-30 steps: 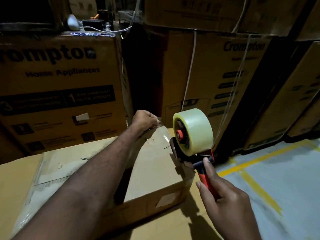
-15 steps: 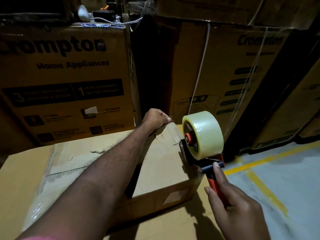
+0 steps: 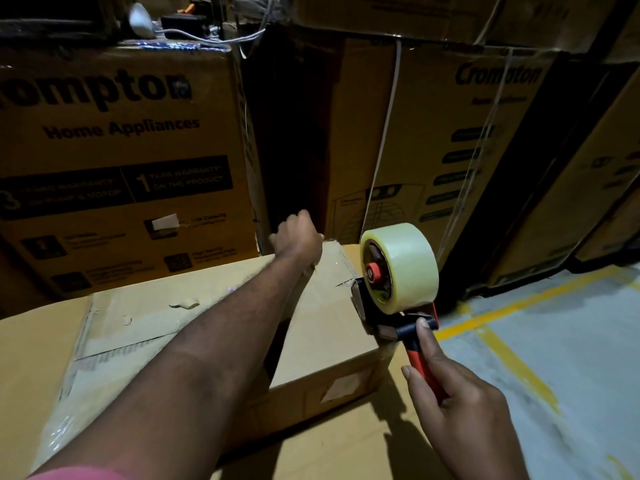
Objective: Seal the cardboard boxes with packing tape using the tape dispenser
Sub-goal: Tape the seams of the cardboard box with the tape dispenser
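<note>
A brown cardboard box (image 3: 325, 344) lies in front of me on a larger flat carton (image 3: 31, 344). Clear tape (image 3: 337, 268) stretches across its top toward the far edge. My left hand (image 3: 298, 237) reaches over the box and pinches the tape's end at that far edge, fingers curled. My right hand (image 3: 460, 407) grips the red handle of the tape dispenser (image 3: 398, 292), which carries a thick roll of clear tape and rests at the box's right top edge.
Tall printed cartons (image 3: 117, 161) stand stacked right behind the box, and more (image 3: 460, 140) lean to the right. Grey floor with yellow lines (image 3: 512, 358) lies at the right. Cables and small items (image 3: 180, 26) sit on top of the left carton.
My left hand has moved a little further over the box's far edge with the tape end. The dispenser stays at the right edge in my right hand. The view has shifted closer.
</note>
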{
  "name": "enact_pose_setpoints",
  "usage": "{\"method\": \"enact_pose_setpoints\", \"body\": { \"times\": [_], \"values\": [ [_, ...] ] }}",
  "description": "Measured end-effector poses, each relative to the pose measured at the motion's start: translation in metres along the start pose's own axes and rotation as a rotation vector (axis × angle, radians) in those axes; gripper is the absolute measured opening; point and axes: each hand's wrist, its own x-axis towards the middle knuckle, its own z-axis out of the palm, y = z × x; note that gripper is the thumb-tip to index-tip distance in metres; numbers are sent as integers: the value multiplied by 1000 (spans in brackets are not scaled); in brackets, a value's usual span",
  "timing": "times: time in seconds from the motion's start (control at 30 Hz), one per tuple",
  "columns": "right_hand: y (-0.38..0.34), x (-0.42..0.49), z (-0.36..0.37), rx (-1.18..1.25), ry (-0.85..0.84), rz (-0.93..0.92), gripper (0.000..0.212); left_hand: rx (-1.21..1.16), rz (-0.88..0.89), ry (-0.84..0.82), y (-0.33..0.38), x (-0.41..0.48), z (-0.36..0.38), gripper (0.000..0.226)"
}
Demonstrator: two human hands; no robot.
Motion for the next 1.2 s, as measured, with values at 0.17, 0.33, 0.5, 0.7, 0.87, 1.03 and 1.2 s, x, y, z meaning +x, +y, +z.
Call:
{"method": "enact_pose_setpoints", "body": {
  "times": [0.17,0.33,0.5,0.7,0.87,1.03,1.2],
  "values": [
    [2,0,-2,-47,-14,-23,73,-81,414,-70,4,-24,-6,29],
    [-1,19,-17,-123,-184,117,76,81,346,-325,-4,-21,-4,52],
    [-11,30,-22,-166,-261,179,71,129,298,-349,3,-21,-5,50],
    [-16,8,-36,-300,-265,183,72,134,274,-327,4,-27,-1,48],
    [-18,-35,-45,-288,-235,196,82,175,267,-355,0,-30,-4,52],
    [-14,-60,-38,-306,-164,196,89,280,492,-131,2,-45,-14,52],
    [-12,-66,-29,-265,-131,188,91,-74,804,-570,-6,-109,-51,66]
  ]
}}
